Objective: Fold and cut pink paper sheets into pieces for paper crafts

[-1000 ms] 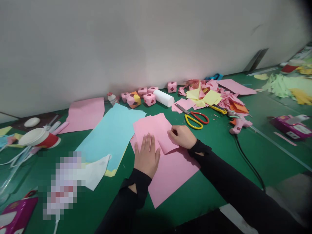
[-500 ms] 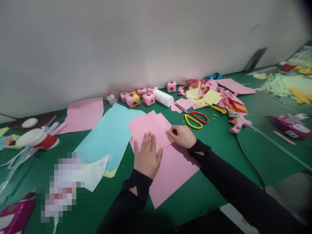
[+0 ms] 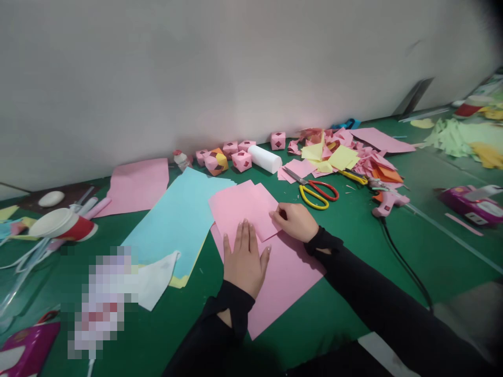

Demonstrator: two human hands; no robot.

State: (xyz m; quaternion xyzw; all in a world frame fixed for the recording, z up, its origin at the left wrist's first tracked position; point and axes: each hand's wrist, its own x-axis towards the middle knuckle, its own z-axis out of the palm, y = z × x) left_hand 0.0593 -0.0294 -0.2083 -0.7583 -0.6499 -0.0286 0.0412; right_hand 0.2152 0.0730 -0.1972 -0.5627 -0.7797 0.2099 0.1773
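Observation:
A pink sheet of paper (image 3: 291,277) lies at an angle on the green table in front of me, with smaller pink paper (image 3: 236,201) on its upper part. My left hand (image 3: 245,262) presses flat on the paper, fingers stretched out and the thumb apart. At the right corner of the smaller paper, my right hand (image 3: 295,220) is closed, thumb and forefinger pinching its edge. Just beyond that hand lie scissors (image 3: 310,191) with one red and one yellow handle. Light blue sheets (image 3: 173,220) are spread to the left of the pink paper.
Several folded pink paper blocks (image 3: 241,161) and a white roll (image 3: 265,158) line the wall. Paper scraps (image 3: 341,152) are heaped behind the scissors. A pink glue gun (image 3: 389,201) with a black cord lies at right, a paper cup (image 3: 65,224) at left.
My left hand has slid toward me and slightly right across the pink paper. My right hand keeps its pinch at the paper's corner. The view has shifted slightly.

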